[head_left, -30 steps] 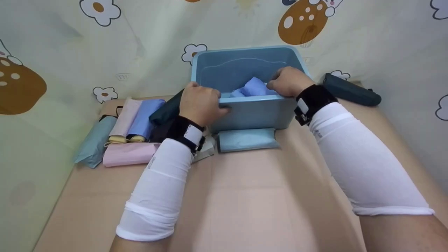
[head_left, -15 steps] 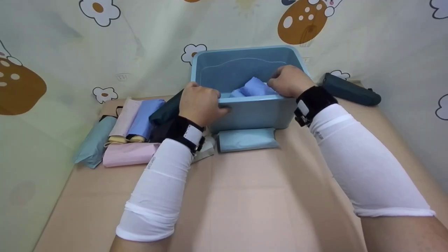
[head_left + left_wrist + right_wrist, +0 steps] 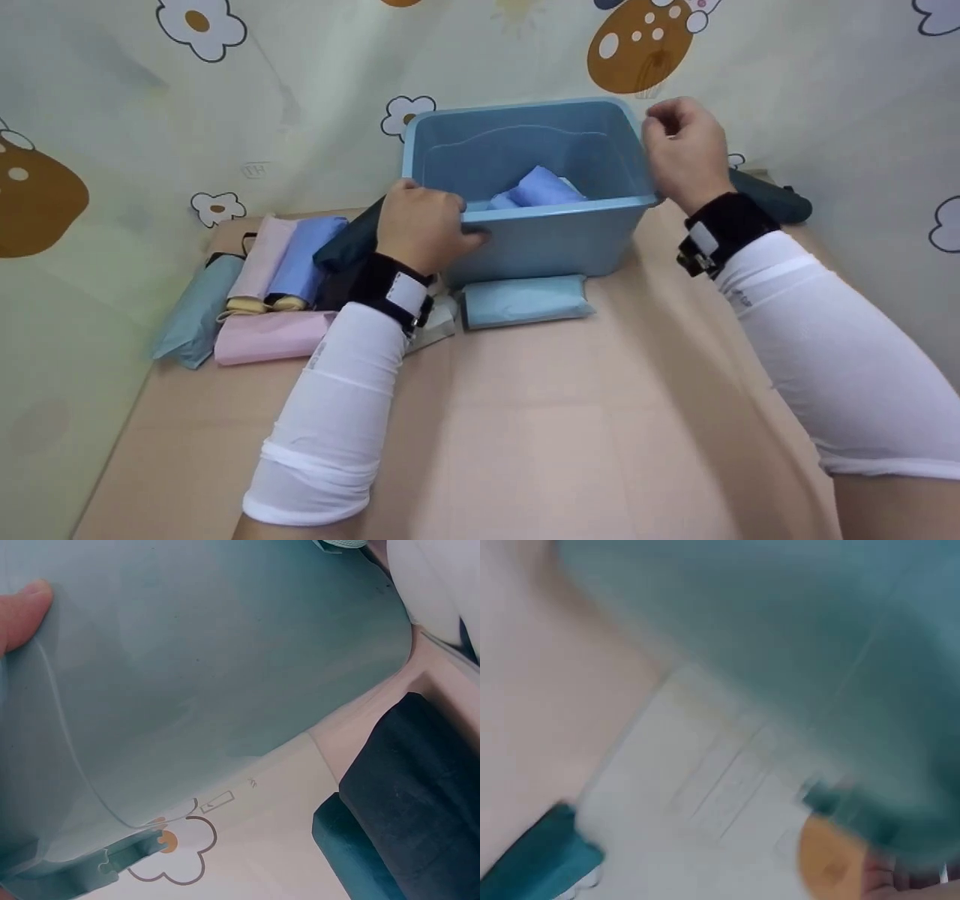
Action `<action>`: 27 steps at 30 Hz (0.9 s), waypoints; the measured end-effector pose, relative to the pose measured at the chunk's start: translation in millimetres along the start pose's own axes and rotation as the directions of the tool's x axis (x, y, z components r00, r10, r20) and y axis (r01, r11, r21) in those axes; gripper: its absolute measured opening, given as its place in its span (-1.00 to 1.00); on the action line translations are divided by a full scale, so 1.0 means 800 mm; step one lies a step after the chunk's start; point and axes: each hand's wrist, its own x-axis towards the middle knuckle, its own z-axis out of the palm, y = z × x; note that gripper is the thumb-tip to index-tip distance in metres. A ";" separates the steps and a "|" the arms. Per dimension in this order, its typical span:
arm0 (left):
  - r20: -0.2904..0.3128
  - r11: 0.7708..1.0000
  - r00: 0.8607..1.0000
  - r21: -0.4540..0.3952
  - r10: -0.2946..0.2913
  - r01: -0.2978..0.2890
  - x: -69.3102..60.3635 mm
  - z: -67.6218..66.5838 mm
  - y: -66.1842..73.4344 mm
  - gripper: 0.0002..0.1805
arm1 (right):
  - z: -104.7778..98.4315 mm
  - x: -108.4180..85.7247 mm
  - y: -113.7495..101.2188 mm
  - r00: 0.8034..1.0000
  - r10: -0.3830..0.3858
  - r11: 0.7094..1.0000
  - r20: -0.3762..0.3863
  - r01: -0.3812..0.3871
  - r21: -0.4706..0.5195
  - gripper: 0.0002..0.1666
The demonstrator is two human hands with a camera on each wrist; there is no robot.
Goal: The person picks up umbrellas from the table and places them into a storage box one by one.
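A blue plastic bin stands tilted against the back wall, with a crumpled periwinkle cloth inside. My left hand grips its near left corner over the rim; the left wrist view shows a thumb against the bin's wall. Just outside the right rim is my right hand, fingers loosely bent, nothing seen in them. The right wrist view is blurred, with only some fingers at its lower right corner. Whether they touch the rim is unclear. Under the bin's front lies a light-blue wrapped packet.
Left of the bin lie folded bundles: a teal one, a pale pink roll, a blue roll, a pink one and a dark green one. A dark green folded umbrella lies at the right.
My right hand has left the bin's front rim and the cloth, moving up and right to outside the right rim. The left hand keeps its grip. The view has shifted slightly.
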 end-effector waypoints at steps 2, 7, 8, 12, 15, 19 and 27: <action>0.000 1.000 1.000 -0.005 -0.001 0.001 0.000 0.000 0.000 -0.43 | -0.018 0.011 0.017 0.998 0.026 1.000 -0.065 -0.027 -0.010 -0.55; 0.012 1.000 1.000 0.008 0.000 0.000 0.000 -0.001 0.000 -0.44 | -0.060 0.027 0.067 0.989 0.069 0.991 -0.134 -0.084 -0.106 -0.41; 0.015 1.000 1.000 0.011 0.000 0.000 0.000 -0.001 0.000 -0.44 | -0.067 0.029 0.076 0.989 0.073 0.988 -0.131 -0.089 -0.126 -0.37; 0.024 1.000 1.000 0.017 0.000 -0.001 0.000 -0.001 0.000 -0.45 | -0.088 0.031 0.107 0.991 0.096 0.972 -0.095 -0.114 -0.204 -0.27; 0.026 1.000 1.000 0.016 -0.004 0.004 -0.001 -0.001 -0.001 -0.45 | -0.099 0.035 0.128 0.995 0.089 0.959 -0.049 -0.099 -0.265 -0.21; 0.008 1.000 1.000 0.027 0.008 -0.008 -0.001 -0.001 -0.002 -0.43 | -0.112 0.039 0.159 0.994 0.095 0.936 0.048 -0.073 -0.343 -0.14; 0.020 1.000 1.000 0.022 0.011 -0.012 0.000 -0.002 -0.001 -0.42 | -0.130 0.050 0.221 0.950 0.218 0.875 0.224 -0.089 -0.476 0.02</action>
